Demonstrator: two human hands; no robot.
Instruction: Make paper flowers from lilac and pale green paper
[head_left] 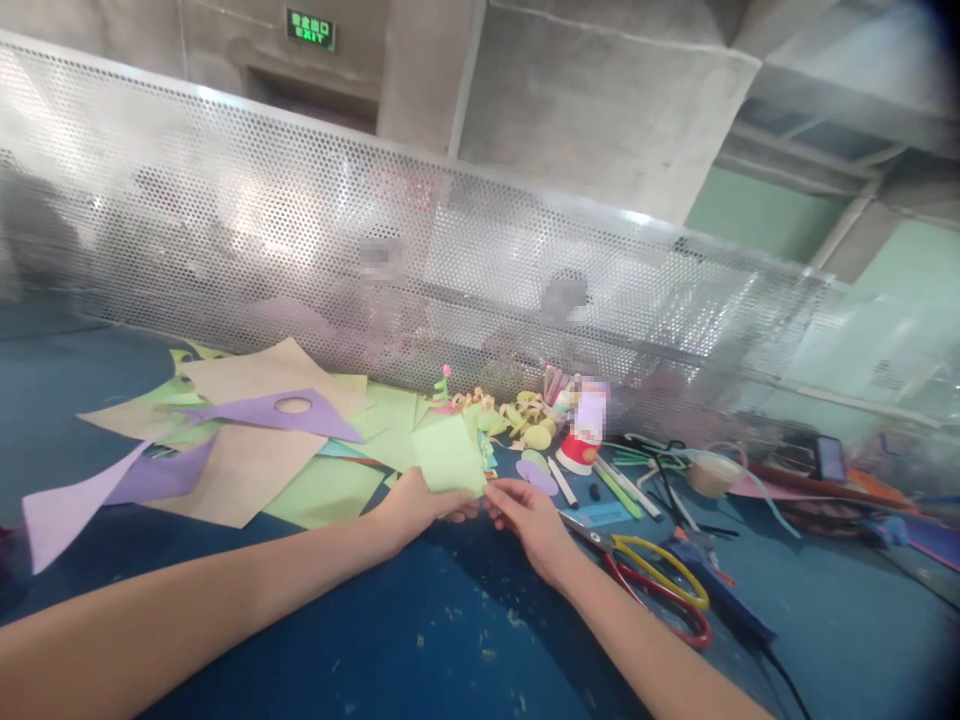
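Observation:
My left hand (418, 508) and my right hand (529, 515) meet over the blue table (420, 640). Together they pinch a light green piece of paper (448, 455), which stands up between them. The left hand grips its lower left edge. The right hand's fingertips are closed on the lower right corner. Both forearms reach in from the bottom of the picture. Scissors with red and yellow handles (660, 585) lie just right of my right hand.
Purple, tan and green cut paper sheets (247, 440) are spread at the left. A glue bottle (585, 430), pens, paper curls and pipe cleaners (652, 460) lie behind the hands. A perforated metal screen (450, 270) borders the table's far side; blurred people sit beyond it.

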